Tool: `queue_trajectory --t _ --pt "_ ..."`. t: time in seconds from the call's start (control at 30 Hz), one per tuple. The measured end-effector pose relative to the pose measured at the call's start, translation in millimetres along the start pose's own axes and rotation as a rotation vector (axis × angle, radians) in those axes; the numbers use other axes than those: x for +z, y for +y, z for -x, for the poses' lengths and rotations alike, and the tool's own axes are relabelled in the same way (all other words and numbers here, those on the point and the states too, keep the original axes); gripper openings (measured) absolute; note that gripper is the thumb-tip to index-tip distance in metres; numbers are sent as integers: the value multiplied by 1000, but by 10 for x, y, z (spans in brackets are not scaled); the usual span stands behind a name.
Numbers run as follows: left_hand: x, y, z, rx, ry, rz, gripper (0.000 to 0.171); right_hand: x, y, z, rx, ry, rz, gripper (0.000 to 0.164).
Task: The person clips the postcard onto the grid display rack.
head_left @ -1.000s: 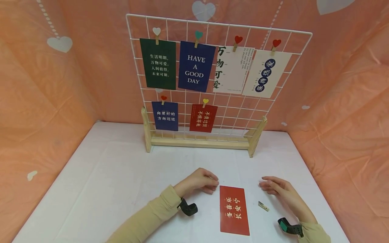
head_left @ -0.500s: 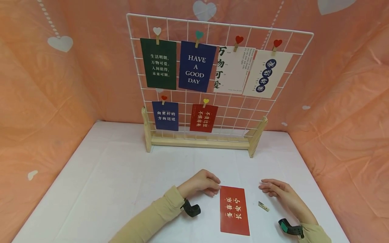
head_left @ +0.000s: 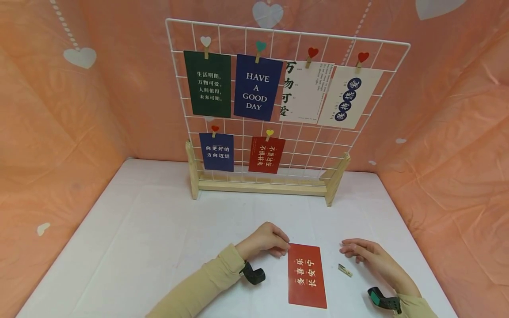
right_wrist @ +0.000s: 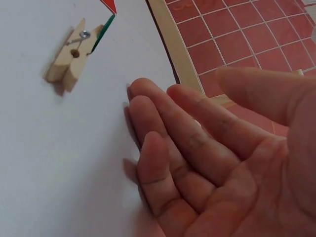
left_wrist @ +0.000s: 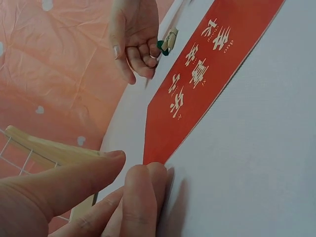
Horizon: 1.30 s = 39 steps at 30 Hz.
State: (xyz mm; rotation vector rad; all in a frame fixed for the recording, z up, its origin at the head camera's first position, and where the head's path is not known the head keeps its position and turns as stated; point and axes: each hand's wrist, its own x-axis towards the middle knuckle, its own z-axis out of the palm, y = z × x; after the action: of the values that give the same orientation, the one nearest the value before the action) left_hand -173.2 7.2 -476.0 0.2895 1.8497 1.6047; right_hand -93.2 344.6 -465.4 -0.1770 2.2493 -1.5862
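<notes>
A red card [head_left: 306, 295] with white characters lies flat on the white table. At its far left corner is my left hand [head_left: 267, 240]; in the left wrist view its fingertips [left_wrist: 157, 170] touch that corner, while the thumb stays apart from them. To the right of the card a small wooden clothespin [head_left: 345, 270] rests on the table, with a green piece on its far side showing in the right wrist view. My right hand [head_left: 371, 256] hovers or rests just beyond the clothespin, palm turned inward, fingers loosely bent and holding nothing.
Behind the hands stands a white wire grid rack [head_left: 286, 31] on a wooden base [head_left: 262, 187]. Several cards hang from it by heart-topped clips, including a green card [head_left: 207, 106] and a red one [head_left: 258, 165]. Pink cloth with hearts [head_left: 445, 132] surrounds the table.
My left hand has shifted slightly right and toward me, reaching the card's corner. My right hand has drifted a little toward me. Card and clothespin lie where they were.
</notes>
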Motion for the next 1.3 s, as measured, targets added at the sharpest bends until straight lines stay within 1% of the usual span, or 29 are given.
queue_trajectory --t 0.27,0.57,0.77,0.97,1.3 --pt "32 5 -12 10 25 -21 12 -6 1 19 -17 -37 -1 42" --pt "94 -18 -29 29 121 -25 10 9 4 13 -9 -34 16 42" --pt "135 -47 -75 46 182 -86 12 17 14 9 4 -24 28 42" --pt "156 -14 -69 60 200 -170 15 25 3 11 9 -15 32 43" --pt "163 0 -78 78 187 -202 16 18 8 11 11 -24 23 43"
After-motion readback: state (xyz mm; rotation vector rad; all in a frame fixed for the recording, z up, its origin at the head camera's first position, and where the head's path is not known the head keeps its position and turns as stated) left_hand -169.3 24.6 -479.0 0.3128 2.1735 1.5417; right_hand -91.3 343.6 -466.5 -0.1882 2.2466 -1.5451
